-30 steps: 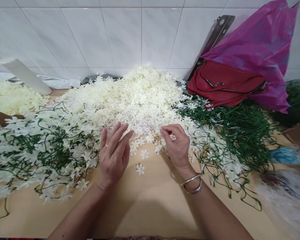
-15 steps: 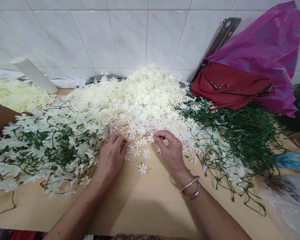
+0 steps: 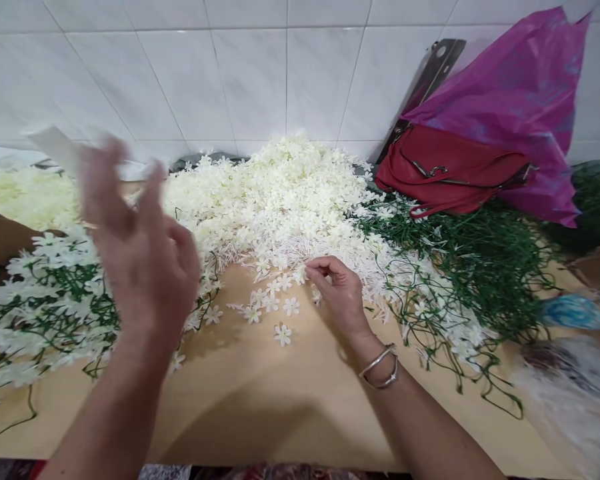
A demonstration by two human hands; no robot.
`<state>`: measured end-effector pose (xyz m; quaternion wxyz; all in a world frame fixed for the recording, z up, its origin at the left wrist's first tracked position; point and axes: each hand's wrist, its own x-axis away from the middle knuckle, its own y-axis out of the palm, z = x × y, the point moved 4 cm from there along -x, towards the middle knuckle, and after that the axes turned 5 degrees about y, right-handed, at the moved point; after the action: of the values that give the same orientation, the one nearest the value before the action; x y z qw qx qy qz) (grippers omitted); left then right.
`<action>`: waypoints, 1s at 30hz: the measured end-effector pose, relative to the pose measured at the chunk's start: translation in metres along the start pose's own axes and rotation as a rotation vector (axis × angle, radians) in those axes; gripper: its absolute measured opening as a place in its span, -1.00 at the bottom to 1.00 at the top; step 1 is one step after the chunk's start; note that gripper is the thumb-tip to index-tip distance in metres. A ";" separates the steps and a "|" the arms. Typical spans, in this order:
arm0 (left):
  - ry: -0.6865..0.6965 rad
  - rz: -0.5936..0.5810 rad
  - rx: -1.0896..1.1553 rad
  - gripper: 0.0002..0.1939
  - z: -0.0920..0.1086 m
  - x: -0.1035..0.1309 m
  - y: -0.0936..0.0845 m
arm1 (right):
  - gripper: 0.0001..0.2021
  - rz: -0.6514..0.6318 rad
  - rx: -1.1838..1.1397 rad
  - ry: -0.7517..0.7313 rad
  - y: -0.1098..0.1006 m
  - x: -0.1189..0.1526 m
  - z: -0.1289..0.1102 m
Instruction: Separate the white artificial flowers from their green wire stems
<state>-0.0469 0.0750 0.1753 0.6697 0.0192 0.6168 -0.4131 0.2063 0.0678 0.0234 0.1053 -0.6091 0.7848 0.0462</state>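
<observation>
My right hand [image 3: 337, 293] pinches a small white artificial flower [image 3: 300, 274] between thumb and forefinger, low over the table. Up on the left is my left hand [image 3: 143, 260], blurred by motion, its fingers apart and nothing visible in them. It hides part of a heap of white flowers on green stems [image 3: 45, 307]. Between the hands, several loose flower heads [image 3: 291, 306] lie flat on the table. Behind them rises a large pile of cream-white flowers [image 3: 290, 187], with thin white stamens along its near edge.
Green plastic stems [image 3: 495, 260] are heaped at the right, some with white flowers. A red handbag [image 3: 455, 167] and a purple plastic bag [image 3: 515, 100] stand against the tiled wall. Clear plastic wrapping [image 3: 570, 393] lies near right. A white roll [image 3: 55, 148] is partly behind my left hand.
My left hand has lifted off the table beside the stemmed flowers and swung up and left, its fingers parting. My right hand keeps its pinch in nearly the same place.
</observation>
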 end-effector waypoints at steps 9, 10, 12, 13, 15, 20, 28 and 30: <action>-0.519 -0.484 0.802 -0.76 0.037 0.118 0.129 | -0.89 -0.068 -0.124 0.138 0.003 -0.003 0.003; -0.583 -0.478 0.851 -0.77 0.033 0.121 0.131 | -0.89 -0.090 -0.109 0.135 0.004 -0.003 0.003; -0.651 -0.437 0.878 -0.77 0.025 0.124 0.131 | -0.91 -0.106 -0.063 0.117 0.005 -0.001 0.003; -0.669 -0.404 0.864 -0.78 0.021 0.125 0.129 | -0.92 -0.103 -0.030 0.096 0.005 -0.001 0.002; -0.682 -0.343 0.821 -0.80 0.016 0.125 0.124 | -0.94 -0.078 0.049 0.028 0.005 0.001 -0.002; -0.349 -0.373 0.707 -0.90 0.035 0.119 0.109 | -0.91 0.036 0.213 -0.145 -0.008 -0.004 -0.013; 0.347 -0.687 0.774 -0.86 0.104 0.138 0.105 | -0.88 0.174 0.552 -0.169 -0.048 -0.038 -0.017; 0.399 -0.737 0.730 -0.85 0.108 0.143 0.115 | -0.83 0.060 0.659 -0.170 -0.041 -0.045 -0.019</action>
<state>0.0920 0.0167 0.0250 0.3007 0.1108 0.5143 -0.7955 0.2544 0.0958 0.0537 0.3599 -0.5131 0.7634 -0.1562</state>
